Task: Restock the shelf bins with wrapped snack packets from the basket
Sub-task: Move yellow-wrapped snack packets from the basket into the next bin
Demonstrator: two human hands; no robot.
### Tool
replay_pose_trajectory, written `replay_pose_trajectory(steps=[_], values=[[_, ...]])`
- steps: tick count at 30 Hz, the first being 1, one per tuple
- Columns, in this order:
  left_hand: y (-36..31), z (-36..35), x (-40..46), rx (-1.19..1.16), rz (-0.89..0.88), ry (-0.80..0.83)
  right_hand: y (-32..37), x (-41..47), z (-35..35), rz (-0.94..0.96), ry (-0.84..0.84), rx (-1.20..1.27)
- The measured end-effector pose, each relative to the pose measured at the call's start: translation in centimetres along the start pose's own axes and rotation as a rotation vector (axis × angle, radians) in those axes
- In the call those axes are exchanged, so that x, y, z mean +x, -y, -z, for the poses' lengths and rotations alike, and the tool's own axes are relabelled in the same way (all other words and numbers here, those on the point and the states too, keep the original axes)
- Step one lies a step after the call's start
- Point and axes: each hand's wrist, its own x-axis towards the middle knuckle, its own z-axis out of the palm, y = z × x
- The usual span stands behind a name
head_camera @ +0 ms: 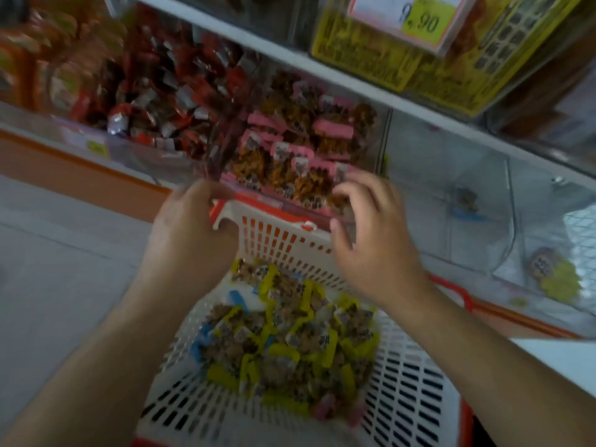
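Below, at six o'clock, the white basket (403,382) holds yellow-wrapped snack packets (290,337). Left hand (190,227) curls its fingers over the basket's far rim. Right hand (371,233) hovers at twelve o'clock over the pink-packet bin (290,150), fingers loosely bent; any hold is unclear through blur.

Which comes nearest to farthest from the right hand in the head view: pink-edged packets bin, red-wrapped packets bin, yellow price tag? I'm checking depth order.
1. Pink-edged packets bin: just beyond the right hand fingertips.
2. Red-wrapped packets bin: farther left on the same shelf.
3. Yellow price tag: on the shelf above, at the top.
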Motion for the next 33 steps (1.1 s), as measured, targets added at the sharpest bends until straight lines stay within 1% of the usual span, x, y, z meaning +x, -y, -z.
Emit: replay_pose_trajectory(steps=[1, 3, 4, 6, 7, 8, 9, 10, 12, 14, 16, 18, 21, 23, 25, 27, 28, 29, 30, 31, 32, 33], values=[[0.5, 0.0, 0.1, 0.063, 0.017, 0.010, 0.1, -2.6, -0.2, -0.004, 0.061, -0.007], [1.5, -0.3, -0.3, 0.159, 0.105, 0.091, 0.0, -7.5, -1.1, -0.076, 0.270, -0.024], [2.0, -0.5, -0.6, 0.191, 0.153, 0.142, -0.2, -9.4, -1.8, -0.131, 0.414, -0.030], [2.9, -1.0, -1.5, 0.231, 0.225, 0.233, -1.0, -12.4, -3.5, -0.259, 0.762, -0.046], [3.2, -1.1, -2.0, 0.265, 0.238, 0.270, -1.3, -13.6, -4.4, -0.305, 0.933, -0.067], [3.4, -1.3, -2.4, 0.304, 0.235, 0.297, -1.8, -14.9, -5.4, -0.316, 1.061, -0.102], [3.4, -1.4, -2.7, 0.338, 0.223, 0.306, -2.3, -16.1, -6.2, -0.293, 1.135, -0.156], [3.4, -1.4, -3.0, 0.353, 0.206, 0.296, -2.7, -17.4, -7.0, -0.254, 1.168, -0.212], [3.3, -1.5, -3.2, 0.354, 0.191, 0.282, -3.3, -19.7, -7.9, -0.196, 1.197, -0.334], [3.5, -1.7, -3.1, 0.345, 0.199, 0.285, -3.7, -21.2, -8.4, -0.203, 1.240, -0.393], [3.6, -1.9, -3.0, 0.340, 0.209, 0.292, -3.6, -21.8, -8.8, -0.222, 1.236, -0.406], [3.8, -2.1, -2.7, 0.339, 0.221, 0.288, -3.5, -22.2, -9.3, -0.168, 1.202, -0.424], [3.7, -2.3, -2.5, 0.357, 0.220, 0.292, -3.4, -22.5, -9.5, -0.067, 1.210, -0.381], [3.6, -2.3, -2.4, 0.362, 0.222, 0.289, -3.4, -22.3, -9.1, -0.042, 1.209, -0.290], [3.4, -2.3, -2.3, 0.355, 0.246, 0.302, -3.4, -21.5, -8.3, -0.099, 1.186, -0.174], [3.1, -2.3, -2.3, 0.342, 0.269, 0.294, -3.3, -19.8, -7.3, -0.252, 1.141, -0.007], [3.0, -2.3, -2.4, 0.343, 0.248, 0.257, -3.0, -18.4, -6.6, -0.369, 1.107, 0.138], [2.8, -2.3, -2.4, 0.335, 0.187, 0.196, -2.6, -16.8, -5.6, -0.475, 1.065, 0.283], [2.4, -2.2, -2.6, 0.310, 0.096, 0.124, -2.2, -15.1, -4.5, -0.535, 1.011, 0.381], [2.0, -2.1, -2.8, 0.264, -0.001, 0.065, -1.9, -13.4, -3.2, -0.536, 0.949, 0.422], [1.4, -2.0, -3.0, 0.197, -0.073, 0.054, -1.6, -11.9, -1.9, -0.511, 0.895, 0.445], [0.8, -2.0, -3.3, 0.107, -0.104, 0.100, -1.5, -10.5, -0.6, -0.489, 0.850, 0.475]])
